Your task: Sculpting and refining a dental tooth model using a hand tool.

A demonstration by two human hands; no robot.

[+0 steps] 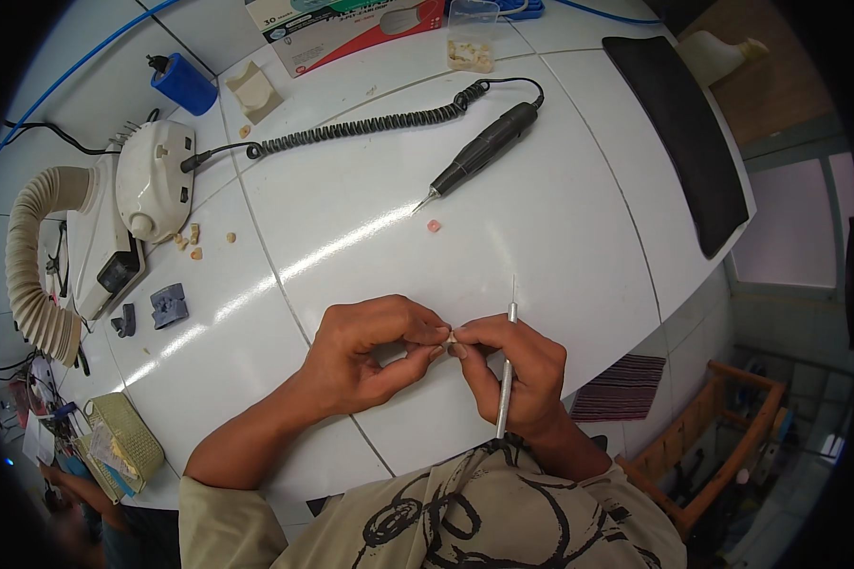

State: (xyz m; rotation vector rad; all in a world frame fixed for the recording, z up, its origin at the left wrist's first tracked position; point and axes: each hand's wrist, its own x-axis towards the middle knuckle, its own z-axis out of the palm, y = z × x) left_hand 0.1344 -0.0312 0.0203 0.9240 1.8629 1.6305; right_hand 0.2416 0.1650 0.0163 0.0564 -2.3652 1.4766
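Observation:
Near the front of the white tiled worktop, my left hand (361,360) and my right hand (527,379) meet fingertip to fingertip, pinching a tiny pale piece (452,339). My right hand also holds a slim silver tool (505,389) with a fine tip pointing away from me, lying between the fingers. Beyond my hands sit a small pink piece (434,226) and a black rotary handpiece (482,147) on a coiled cord.
At left are a white control unit (157,175), a ribbed hose (28,247), grey moulded pieces (169,305) and a woven basket (123,446). Behind stand a cardboard box (342,28) and blue container (182,83). A black pad (674,142) lies right; someone's arm (95,493) shows lower left.

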